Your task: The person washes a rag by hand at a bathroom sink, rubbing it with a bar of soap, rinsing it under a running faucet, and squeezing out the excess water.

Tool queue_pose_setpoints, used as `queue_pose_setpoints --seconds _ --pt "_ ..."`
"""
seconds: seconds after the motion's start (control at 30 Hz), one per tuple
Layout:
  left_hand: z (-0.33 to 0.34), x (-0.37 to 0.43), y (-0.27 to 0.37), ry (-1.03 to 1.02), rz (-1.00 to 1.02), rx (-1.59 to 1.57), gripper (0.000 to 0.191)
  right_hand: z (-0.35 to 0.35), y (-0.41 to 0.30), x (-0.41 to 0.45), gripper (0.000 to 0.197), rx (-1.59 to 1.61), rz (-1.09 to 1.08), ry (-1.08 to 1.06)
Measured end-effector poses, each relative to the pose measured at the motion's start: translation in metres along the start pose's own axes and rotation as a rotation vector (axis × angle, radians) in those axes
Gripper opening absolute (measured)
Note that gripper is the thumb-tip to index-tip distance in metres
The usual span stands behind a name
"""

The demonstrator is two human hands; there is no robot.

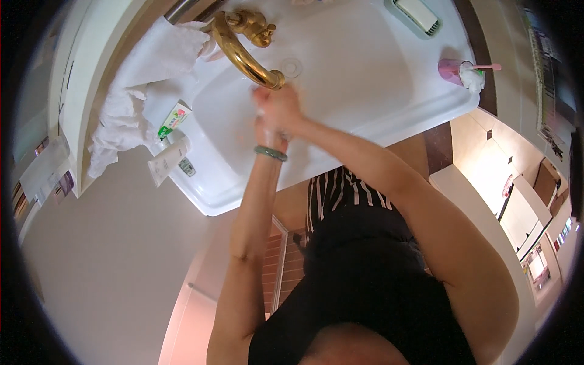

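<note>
Both my hands meet over the white washbasin (365, 98), right below the spout of a brass faucet (242, 57). My right hand (288, 108) lies across my left hand (267, 131) and appears to clasp it. Wet or soapy sheen shows on the skin of the left hand. Motion blur and the overlap hide most of the fingers. A green bangle (270, 153) circles my left wrist. Beyond the hands, the round drain (290, 68) sits in the basin floor.
A white towel (150, 64) hangs at the left. On the basin's left rim are a toothpaste tube (174, 119), a white squeeze tube (168, 160) and a small packet (186, 167). A soap dish (426, 29) and a pink cup (450, 71) stand on the right.
</note>
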State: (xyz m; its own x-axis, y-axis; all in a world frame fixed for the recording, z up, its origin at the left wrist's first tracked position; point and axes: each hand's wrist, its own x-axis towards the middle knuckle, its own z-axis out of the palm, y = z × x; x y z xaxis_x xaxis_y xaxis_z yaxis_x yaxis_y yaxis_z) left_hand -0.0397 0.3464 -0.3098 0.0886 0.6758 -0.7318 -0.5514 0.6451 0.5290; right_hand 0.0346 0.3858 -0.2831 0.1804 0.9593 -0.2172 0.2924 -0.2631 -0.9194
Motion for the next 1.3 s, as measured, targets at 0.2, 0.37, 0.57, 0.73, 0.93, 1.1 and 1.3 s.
queue_pose_setpoints --seconds 0.2,0.37,0.57,0.73,0.93,1.1,1.3 --pt "-0.081 0.012 -0.012 -0.384 0.409 -1.066 0.036 0.03 -0.049 -0.045 0.02 -0.047 -0.263 -0.052" --pt "-0.002 -0.031 0.054 -0.019 -0.19 0.162 0.058 -0.005 0.03 0.044 0.037 0.087 0.112 -0.234" --pt "-0.017 -0.029 0.057 -0.011 -0.014 0.278 0.044 -0.005 0.021 0.011 0.021 0.171 0.053 -0.063" --pt "0.004 -0.007 0.011 -0.019 -0.094 -0.117 0.043 -0.003 -0.006 -0.005 0.015 0.026 -0.152 -0.06" --pt "-0.026 -0.006 0.027 -0.133 0.068 -0.133 0.046 0.015 -0.013 -0.008 0.023 -0.019 -0.024 -0.018" --pt "0.02 -0.019 0.031 0.264 -0.16 0.137 0.037 0.006 0.0 0.007 0.024 -0.066 0.172 0.049" --pt "0.02 -0.019 0.032 0.273 -0.13 0.242 0.04 -0.002 -0.019 -0.006 0.022 0.133 0.086 -0.052"
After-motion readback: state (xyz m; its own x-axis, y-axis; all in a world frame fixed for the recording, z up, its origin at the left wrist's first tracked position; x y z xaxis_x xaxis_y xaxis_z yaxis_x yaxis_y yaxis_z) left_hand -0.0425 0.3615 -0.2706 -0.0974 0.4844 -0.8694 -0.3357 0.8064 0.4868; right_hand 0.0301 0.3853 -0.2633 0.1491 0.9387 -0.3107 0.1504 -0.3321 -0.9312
